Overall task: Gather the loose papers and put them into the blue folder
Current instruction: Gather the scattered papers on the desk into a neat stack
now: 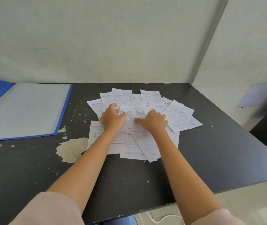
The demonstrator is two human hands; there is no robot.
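Several loose white printed papers [181,118] lie fanned in an overlapping heap at the middle of the dark table. My left hand [112,117] rests on the left part of the heap with its fingers curled around the edges of some sheets. My right hand [153,121] presses on the sheets just to the right, thumb stretched toward the left hand. Both hands touch the same top sheet. The blue folder [65,108] lies open flat at the table's left, a pale inner sheet showing, apart from the papers.
The dark table [218,159] has a patch of peeled surface [71,149] between folder and papers. A wall stands behind and a partition at the right. Another dark surface with a pale sheet [256,96] sits at far right. White cable lies on the floor below.
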